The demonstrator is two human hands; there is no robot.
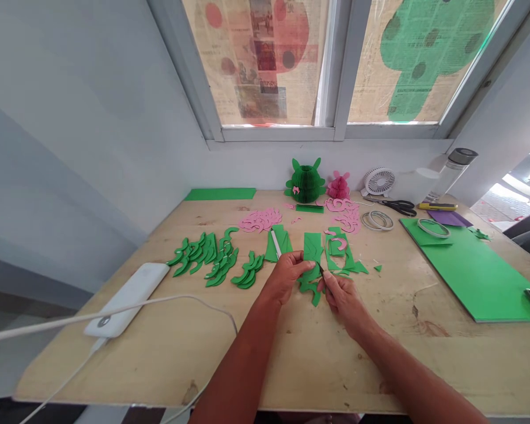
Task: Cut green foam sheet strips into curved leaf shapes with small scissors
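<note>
My left hand (pixel 288 275) pinches a piece of green paper (pixel 312 246), which stands up from the fingers with faint lines on it. My right hand (pixel 341 293) is closed around small scissors (pixel 321 270); only their dark, narrow tip shows, against the paper's right edge. Below both hands hangs a curved green strip (pixel 311 288). Left of the paper, a white pen (pixel 276 244) lies on another green sheet (pixel 285 241). To the right are green offcuts (pixel 348 262) with a pink curved piece on top.
Stacks of curved green cutouts (pixel 223 259) lie at left, with pink cutouts (pixel 260 219) behind. Farther back stand a green honeycomb-paper figure (pixel 307 182), a fan (pixel 380 181) and a bottle (pixel 450 174). Black-handled scissors (pixel 400 205), tape rolls (pixel 377 221), green sheets (pixel 477 277) and a white power bank (pixel 130 297) with cables surround.
</note>
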